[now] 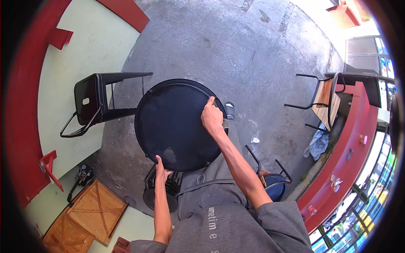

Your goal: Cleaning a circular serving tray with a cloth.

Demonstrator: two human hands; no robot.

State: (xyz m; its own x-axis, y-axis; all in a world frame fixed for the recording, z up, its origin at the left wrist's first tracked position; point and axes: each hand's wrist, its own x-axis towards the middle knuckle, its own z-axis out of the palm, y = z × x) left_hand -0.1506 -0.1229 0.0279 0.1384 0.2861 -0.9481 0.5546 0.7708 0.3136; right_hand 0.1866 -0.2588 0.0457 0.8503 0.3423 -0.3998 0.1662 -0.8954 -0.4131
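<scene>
A large round black disc-shaped piece point(177, 126), with a raised rim and small knobs near its edge, lies across the front of my body. My left hand point(161, 172) grips its near-left edge, thumb on the upper side, fingers partly hidden beneath. Near the right rim, my right hand point(212, 115) rests on it with curled fingers, one digit pointing at a small knob. Whether those fingers hold anything is unclear. A thin curved bar or line runs along the far rim. Beneath the near-left edge stands a dark stacked metal object point(167, 193), partly covered by my left arm.
A black metal chair point(88, 99) stands at left beside a pale wall point(76, 72). Right are a wood-seated chair point(326, 98), a blue cloth point(318, 144) and a red ledge point(345, 155). A round-backed chair point(275, 185) is near my right elbow; wooden crate-like panels point(96, 210) stand lower left.
</scene>
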